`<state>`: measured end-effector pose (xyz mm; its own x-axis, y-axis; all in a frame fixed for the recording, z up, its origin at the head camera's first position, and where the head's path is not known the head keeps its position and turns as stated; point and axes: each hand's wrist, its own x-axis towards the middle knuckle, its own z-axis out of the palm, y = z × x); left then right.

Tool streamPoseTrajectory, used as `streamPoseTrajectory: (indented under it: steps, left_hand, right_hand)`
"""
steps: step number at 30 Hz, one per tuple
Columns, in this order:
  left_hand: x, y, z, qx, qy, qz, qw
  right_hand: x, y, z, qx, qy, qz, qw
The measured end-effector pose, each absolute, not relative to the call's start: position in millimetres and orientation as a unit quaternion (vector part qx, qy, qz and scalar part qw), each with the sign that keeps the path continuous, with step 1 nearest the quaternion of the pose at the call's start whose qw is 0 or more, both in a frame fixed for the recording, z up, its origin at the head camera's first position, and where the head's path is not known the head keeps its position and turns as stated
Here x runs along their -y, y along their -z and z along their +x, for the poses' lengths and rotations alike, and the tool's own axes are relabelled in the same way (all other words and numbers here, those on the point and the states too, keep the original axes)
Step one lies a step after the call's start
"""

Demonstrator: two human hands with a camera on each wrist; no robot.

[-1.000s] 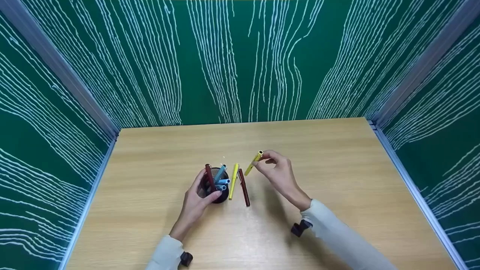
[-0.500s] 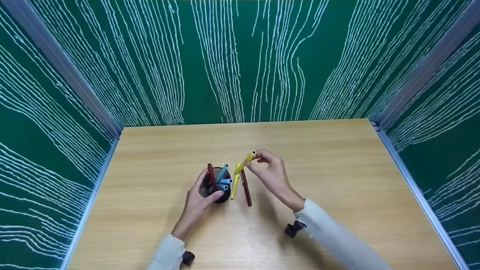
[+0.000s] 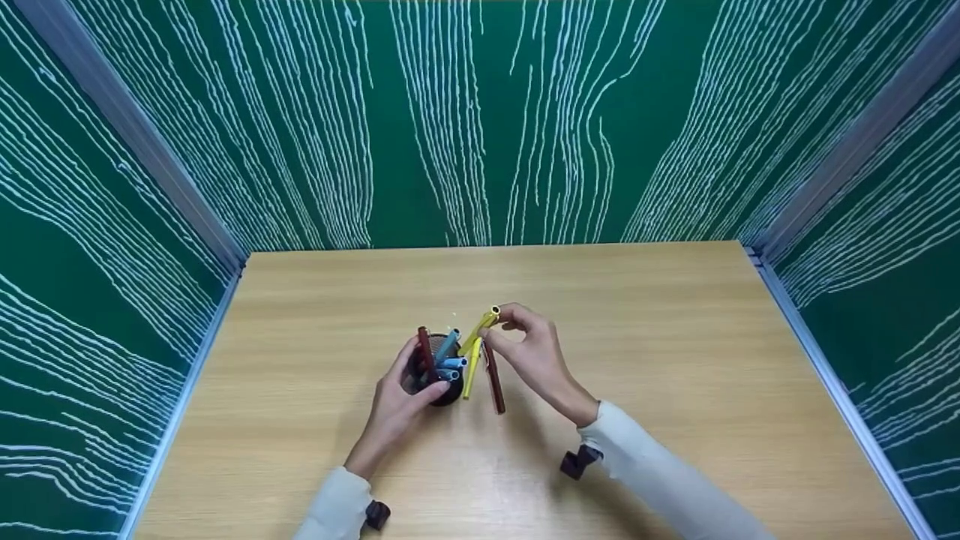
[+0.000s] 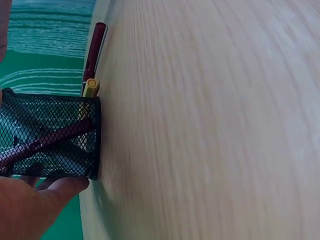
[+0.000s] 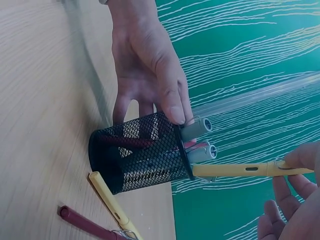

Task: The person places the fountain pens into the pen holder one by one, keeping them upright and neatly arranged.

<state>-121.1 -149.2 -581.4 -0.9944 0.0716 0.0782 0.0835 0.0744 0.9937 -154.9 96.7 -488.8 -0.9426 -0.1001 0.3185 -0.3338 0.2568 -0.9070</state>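
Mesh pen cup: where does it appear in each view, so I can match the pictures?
Head: the mesh pen cup, left of and below centre, gripped by the left hand.
Left wrist: the mesh pen cup, at the left edge, partly cut off, about mid-height.
Right wrist: the mesh pen cup, slightly left of and below centre.
Shared landmark: the dark red pen outside it: to its right, above it and at its lower left, respectively.

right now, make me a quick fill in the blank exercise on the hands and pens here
The right hand pinches a ____ pen.
The left hand holds a ____ mesh cup.
Outside the mesh cup, ____ pens lie on the table.

Missing words: yellow; black; two.
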Motion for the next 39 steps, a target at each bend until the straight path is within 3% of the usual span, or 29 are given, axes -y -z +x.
streamPoseTrajectory:
  steps: [12, 39]
  left_hand:
    - [149.9, 582.0, -120.5, 0.733, 0.678, -0.051, -0.002]
    - [148.6, 582.5, -120.8, 0.724, 0.687, -0.057, 0.007]
  right_hand:
    - [-92.0, 502.5, -151.4, 0.794, -0.583, 0.155, 0.07]
    - [-106.7, 532.6, -155.5, 0.811, -0.565, 0.14, 0.065]
